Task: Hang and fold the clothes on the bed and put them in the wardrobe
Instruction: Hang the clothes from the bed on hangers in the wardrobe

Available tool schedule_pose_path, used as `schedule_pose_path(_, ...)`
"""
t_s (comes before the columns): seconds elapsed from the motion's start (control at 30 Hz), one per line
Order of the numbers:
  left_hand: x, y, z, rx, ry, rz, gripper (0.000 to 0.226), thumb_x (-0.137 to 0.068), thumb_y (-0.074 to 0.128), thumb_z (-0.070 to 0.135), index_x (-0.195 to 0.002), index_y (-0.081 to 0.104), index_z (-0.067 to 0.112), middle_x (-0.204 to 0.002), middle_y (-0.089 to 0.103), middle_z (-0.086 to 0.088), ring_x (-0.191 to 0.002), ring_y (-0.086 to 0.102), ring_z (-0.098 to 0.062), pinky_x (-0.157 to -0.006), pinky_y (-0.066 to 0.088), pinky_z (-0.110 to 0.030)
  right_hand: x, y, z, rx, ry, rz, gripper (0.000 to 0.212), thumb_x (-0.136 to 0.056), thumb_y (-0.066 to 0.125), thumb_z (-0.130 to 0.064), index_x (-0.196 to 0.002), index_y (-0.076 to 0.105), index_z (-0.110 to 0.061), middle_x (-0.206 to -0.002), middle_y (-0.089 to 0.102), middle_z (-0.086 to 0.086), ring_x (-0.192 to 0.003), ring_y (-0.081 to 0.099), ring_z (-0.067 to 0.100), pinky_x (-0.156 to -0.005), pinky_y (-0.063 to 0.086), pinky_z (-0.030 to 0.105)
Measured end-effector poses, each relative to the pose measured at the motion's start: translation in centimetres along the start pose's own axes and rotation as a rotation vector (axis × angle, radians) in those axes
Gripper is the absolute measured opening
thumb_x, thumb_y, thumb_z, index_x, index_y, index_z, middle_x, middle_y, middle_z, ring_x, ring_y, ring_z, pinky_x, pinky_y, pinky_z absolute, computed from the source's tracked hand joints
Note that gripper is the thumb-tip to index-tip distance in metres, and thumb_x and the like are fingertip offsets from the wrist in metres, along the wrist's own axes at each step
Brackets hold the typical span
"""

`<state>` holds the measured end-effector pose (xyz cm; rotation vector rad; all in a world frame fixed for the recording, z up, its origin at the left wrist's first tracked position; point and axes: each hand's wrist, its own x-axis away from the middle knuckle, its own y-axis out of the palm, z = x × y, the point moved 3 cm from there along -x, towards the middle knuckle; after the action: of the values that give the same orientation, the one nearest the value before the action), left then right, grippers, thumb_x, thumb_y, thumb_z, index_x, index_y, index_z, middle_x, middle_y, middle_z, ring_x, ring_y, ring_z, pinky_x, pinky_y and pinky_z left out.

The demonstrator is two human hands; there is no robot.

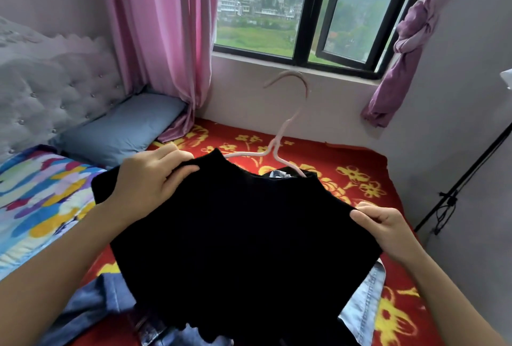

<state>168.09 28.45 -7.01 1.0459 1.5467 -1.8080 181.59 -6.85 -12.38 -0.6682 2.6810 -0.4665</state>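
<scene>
A black garment (243,240) hangs spread out in front of me over the bed. A pale pink hanger (285,127) sticks up out of its neck opening, hook pointing toward the window. My left hand (151,179) grips the garment's left shoulder, fingers curled over the cloth. At the other shoulder, my right hand (388,230) pinches the edge. Under the black garment lie denim clothes (91,307) on the red flowered bedspread (357,176).
A blue pillow (122,129) and a colourful quilt (41,193) lie at the left by the grey padded headboard (47,90). Pink curtains (163,35) flank the window (310,10). A black stand (465,176) leans by the right wall.
</scene>
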Motion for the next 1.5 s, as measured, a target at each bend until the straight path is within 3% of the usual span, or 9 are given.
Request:
schedule_pose_path(0.13,0.4,-0.3,-0.1,0.020,-0.033,0.022,0.035,-0.093,0.044,0.037,-0.087,0.064,0.009,-0.078,0.067,-0.007,-0.069,0.053,-0.016,-0.059,0.037,-0.027,0.4,-1.7,0.6,0.116,0.025,-0.087,0.024,-0.081,0.062,-0.012,-0.065,0.066,0.006,-0.064,0.052,0.013,-0.059,0.046,0.011,-0.060,0.038,0.020)
schedule_pose_path(0.37,1.3,-0.4,1.0,0.015,-0.121,0.031,0.015,-0.089,0.047,0.034,-0.091,0.052,0.020,-0.076,0.066,-0.010,-0.069,0.053,-0.016,-0.058,0.037,-0.028,-5.0,1.4,-5.5,0.339,-0.141,-0.172,0.039,-0.088,0.061,-0.021,-0.127,0.055,-0.021,-0.114,0.052,-0.013,-0.100,0.051,-0.002,-0.089,0.038,0.014)
schedule_pose_path(0.5,2.8,-0.9,1.6,-0.024,-0.181,0.013,0.049,-0.095,0.036,0.049,-0.088,0.062,0.009,-0.075,0.065,-0.011,-0.064,0.061,-0.025,-0.058,0.038,-0.030,-7.4,7.0,-10.6,0.395,-0.260,-0.360,0.057,-0.089,0.059,-0.035,-0.141,0.038,-0.027,-0.111,0.051,-0.019,-0.099,0.052,-0.001,-0.086,0.039,0.009)
schedule_pose_path(0.63,4.5,-3.0,1.7,-0.035,-0.276,-0.040,0.050,-0.095,0.027,0.057,-0.091,0.057,0.018,-0.075,0.067,-0.011,-0.074,0.053,-0.017,-0.063,0.037,-0.028,-8.3,11.4,-12.9,0.305,-0.248,-0.576,0.013,-0.090,0.059,-0.029,-0.102,0.063,-0.026,-0.066,0.053,-0.008,-0.052,0.042,0.004,-0.054,0.037,0.016)
schedule_pose_path(0.83,9.9,-10.0,1.2,-0.144,-0.458,-0.113,0.044,-0.092,0.025,0.063,-0.096,0.052,0.029,-0.082,0.068,-0.004,-0.084,0.052,-0.013,-0.065,0.040,-0.024,-7.6,18.6,-16.5,0.162,-0.319,-0.709,0.018,-0.088,0.064,-0.020,-0.071,0.068,-0.018,-0.052,0.042,-0.011,-0.042,0.031,0.001,-0.046,0.027,0.012)
schedule_pose_path(0.97,13.3,-15.2,1.5,-0.148,-0.596,-0.130,0.075,-0.086,0.025,0.071,-0.098,0.069,0.011,-0.091,0.068,-0.007,-0.089,0.052,-0.012,-0.076,0.048,-0.031,-6.2,22.9,-19.7,0.098,-0.410,-0.773,0.020,-0.086,0.065,-0.018,-0.082,0.071,0.001,-0.063,0.048,0.001,-0.058,0.039,0.005,-0.059,0.031,0.022)
schedule_pose_path(1.13,17.0,-23.8,2.4,-0.232,-0.726,-0.036,0.057,-0.085,0.042,0.063,-0.102,0.069,0.016,-0.096,0.062,0.004,-0.093,0.058,-0.009,-0.086,0.030,0.000,-2.9,28.0,-24.6,-0.023,-0.465,-0.796,0.013,-0.084,0.068,-0.016,-0.072,0.070,-0.017,-0.053,0.053,-0.017,-0.052,0.040,-0.006,-0.055,0.031,0.010)
schedule_pose_path(1.37,26.1,-38.0,4.8,-0.403,-0.925,0.060,0.050,-0.074,0.059,0.049,-0.110,0.068,0.016,-0.097,0.066,-0.002,-0.095,0.057,-0.021,-0.085,0.043,-0.037,5.7,35.6,-33.0,-0.108,-0.590,-0.808,0.021,-0.082,0.069,-0.017,-0.063,0.067,-0.024,-0.055,0.058,-0.014,-0.053,0.044,-0.006,-0.055,0.035,0.010)
schedule_pose_path(1.5,34.7,-47.8,7.5,-0.362,-1.102,0.117,0.033,-0.074,0.077,0.012,-0.101,0.069,0.030,-0.093,0.065,0.020,-0.090,0.060,-0.003,-0.079,0.040,-0.011,12.9,41.9,-37.9,-0.066,-0.652,-0.901,0.022,-0.084,0.067,-0.018,-0.068,0.068,-0.002,-0.062,0.051,0.004,-0.061,0.040,0.009,-0.055,0.030,0.023)
